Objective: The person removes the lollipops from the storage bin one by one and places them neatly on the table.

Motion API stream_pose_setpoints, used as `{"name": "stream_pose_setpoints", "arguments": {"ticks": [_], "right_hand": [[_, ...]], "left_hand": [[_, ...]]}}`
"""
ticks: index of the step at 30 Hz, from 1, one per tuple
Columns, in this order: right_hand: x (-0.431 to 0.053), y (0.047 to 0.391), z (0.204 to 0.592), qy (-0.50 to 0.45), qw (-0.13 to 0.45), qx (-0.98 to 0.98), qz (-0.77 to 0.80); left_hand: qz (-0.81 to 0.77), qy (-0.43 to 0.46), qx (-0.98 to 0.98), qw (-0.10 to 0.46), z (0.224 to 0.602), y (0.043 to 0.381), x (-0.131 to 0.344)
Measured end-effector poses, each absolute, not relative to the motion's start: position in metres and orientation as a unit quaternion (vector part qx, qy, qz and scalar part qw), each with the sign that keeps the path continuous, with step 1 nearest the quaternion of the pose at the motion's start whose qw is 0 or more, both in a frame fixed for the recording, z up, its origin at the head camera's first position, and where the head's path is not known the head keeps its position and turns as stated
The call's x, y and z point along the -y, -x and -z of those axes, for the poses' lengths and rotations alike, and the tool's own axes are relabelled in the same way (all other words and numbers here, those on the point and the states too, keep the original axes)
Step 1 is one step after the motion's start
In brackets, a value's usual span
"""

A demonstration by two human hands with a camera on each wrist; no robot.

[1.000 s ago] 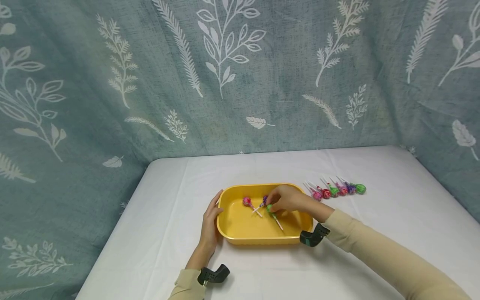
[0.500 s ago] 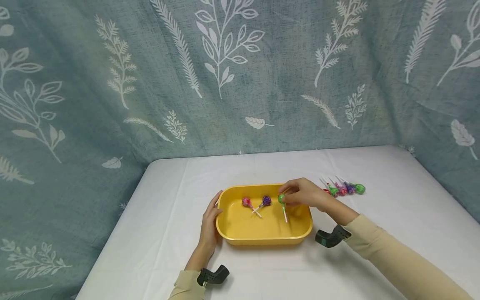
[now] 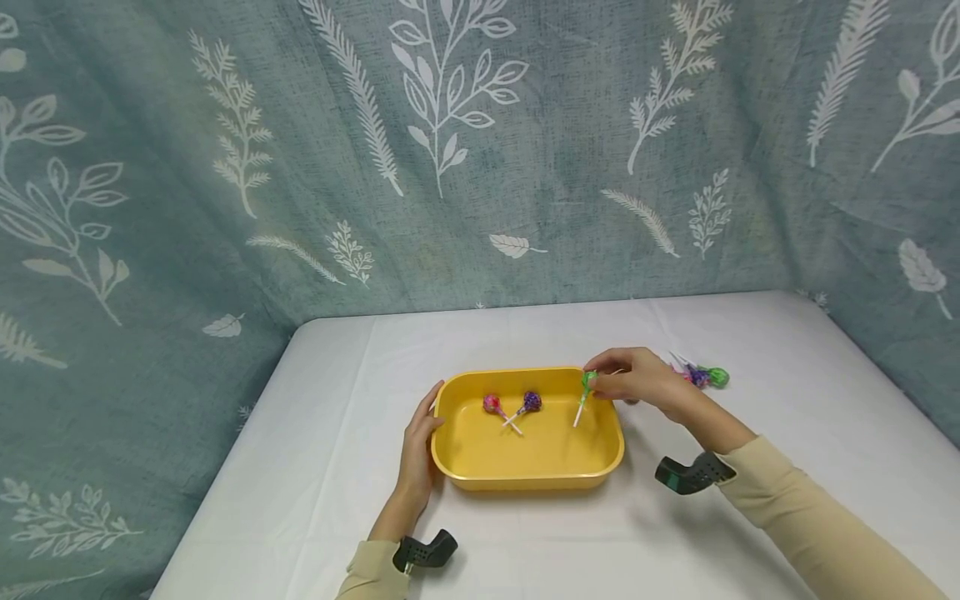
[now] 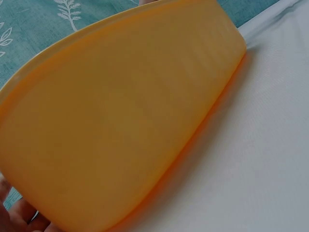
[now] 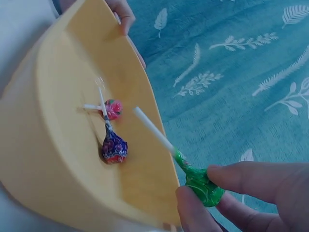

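My right hand (image 3: 637,379) pinches a green-wrapped lollipop (image 3: 589,378) by its candy head, above the right end of a yellow tray (image 3: 525,481). In the right wrist view the stick of this green lollipop (image 5: 205,189) points away from the fingertips, toward the tray's inside. A pink lollipop (image 3: 492,403) and a purple lollipop (image 3: 532,402) lie in the tray with their sticks crossed. My left hand (image 3: 420,446) holds the tray's left end, thumb at the rim and fingers along the outer wall. The left wrist view is mostly filled by the outer side of the tray (image 4: 116,116).
Right of the tray, a row of lollipops lies on the white-covered table (image 3: 360,467); a purple one (image 3: 698,377) and a green one (image 3: 718,377) show, others hidden behind my right hand. A patterned teal curtain (image 3: 555,167) hangs behind the table.
My right hand has lifted the green lollipop from beside the purple one and carried it rightward to the tray's right end. The left hand has stayed on the tray.
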State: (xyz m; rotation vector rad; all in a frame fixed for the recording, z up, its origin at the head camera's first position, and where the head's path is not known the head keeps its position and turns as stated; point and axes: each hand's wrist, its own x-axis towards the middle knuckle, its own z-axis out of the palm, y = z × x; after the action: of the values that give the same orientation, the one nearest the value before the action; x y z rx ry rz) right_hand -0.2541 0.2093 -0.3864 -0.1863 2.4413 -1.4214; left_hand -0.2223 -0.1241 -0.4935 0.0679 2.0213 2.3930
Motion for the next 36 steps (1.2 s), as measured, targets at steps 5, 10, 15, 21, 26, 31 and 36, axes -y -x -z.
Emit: {"name": "stream_pose_setpoints", "arguments": {"ticks": [5,10,15,21,26,31,36], "right_hand": [[-0.218,0.253,0.389,0.058,0.144,-0.845,0.512],[-0.229,0.253,0.391,0.051,0.144,-0.836,0.527],[-0.241,0.252,0.393,0.036,0.122,-0.838,0.530],[-0.257,0.250,0.399,0.010,0.095,-0.835,0.542],[-0.277,0.253,0.407,-0.017,0.075,-0.829,0.555],[-0.302,0.260,0.417,-0.046,0.055,-0.814,0.577],[-0.323,0.262,0.418,-0.059,0.033,-0.806,0.587]], "left_hand": [[-0.766,-0.023,-0.642,0.004,0.494,0.222,0.124],[-0.764,-0.025,-0.645,0.002,0.494,0.223,0.124],[-0.763,-0.026,-0.646,0.001,0.494,0.223,0.124],[-0.767,-0.023,-0.641,0.004,0.492,0.222,0.124],[-0.768,-0.024,-0.640,0.005,0.492,0.222,0.124],[-0.765,-0.027,-0.644,0.003,0.493,0.222,0.124],[-0.762,-0.028,-0.647,0.001,0.494,0.223,0.124]]}}
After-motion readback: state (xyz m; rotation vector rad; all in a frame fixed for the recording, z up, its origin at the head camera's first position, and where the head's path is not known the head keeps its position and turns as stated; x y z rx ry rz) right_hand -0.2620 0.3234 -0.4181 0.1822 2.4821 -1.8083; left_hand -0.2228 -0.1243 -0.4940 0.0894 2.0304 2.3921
